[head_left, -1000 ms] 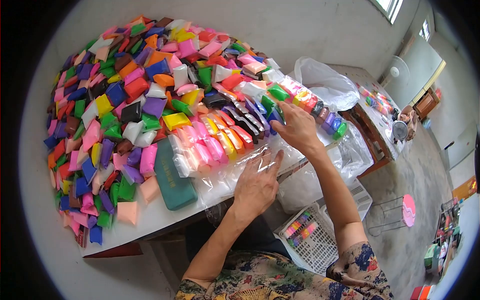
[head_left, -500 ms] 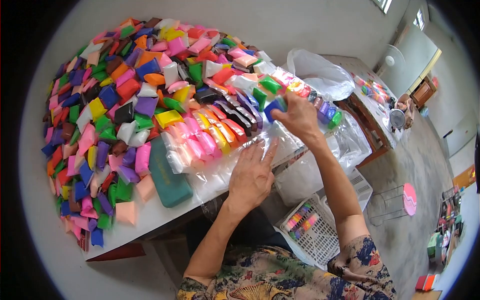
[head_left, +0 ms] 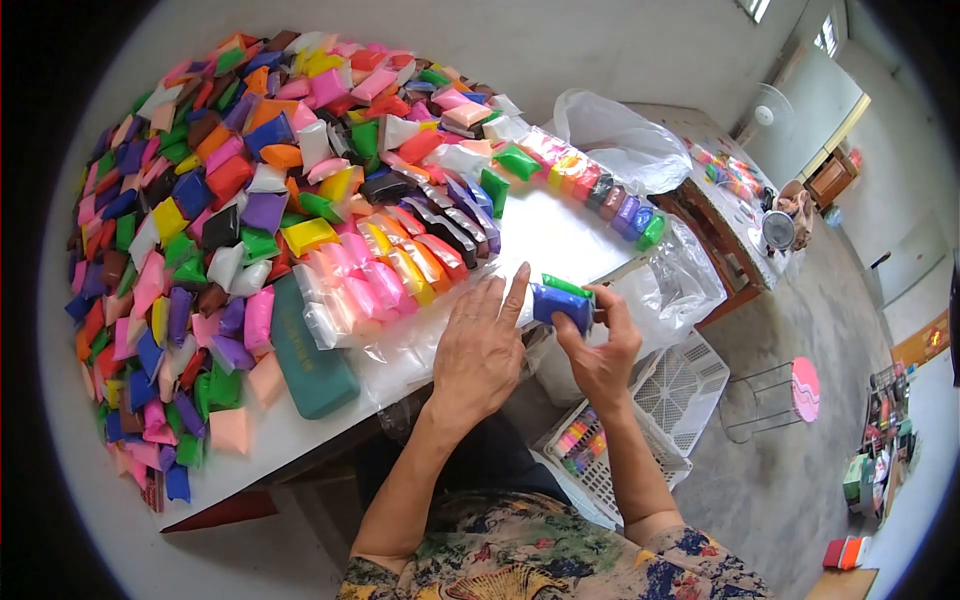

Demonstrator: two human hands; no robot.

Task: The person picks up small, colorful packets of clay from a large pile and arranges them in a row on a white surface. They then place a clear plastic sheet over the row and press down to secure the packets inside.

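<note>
My right hand (head_left: 606,352) pinches a blue packet (head_left: 556,306) together with a green packet (head_left: 568,285), held just over the table's front edge. Flat on a clear plastic bag (head_left: 400,362) lies my left hand (head_left: 476,352), fingers stretched out and its fingertips close to the blue packet. Left of that hand, packets in pink, yellow, orange, red, black and purple stand in rows (head_left: 385,270) at the bag's mouth. A second row of coloured packets (head_left: 600,198) runs along the table's far right, ending in green.
A large heap of coloured packets (head_left: 205,185) covers the table's left and back. A teal box (head_left: 318,362) lies near the front edge. White plastic baskets (head_left: 680,395) stand below on the right, near a pink-topped stool (head_left: 805,390). Another table (head_left: 735,215) stands behind.
My right hand has come from the back of the table toward me, carrying the blue and green packets close to my left hand. The left hand has stayed flat on the plastic.
</note>
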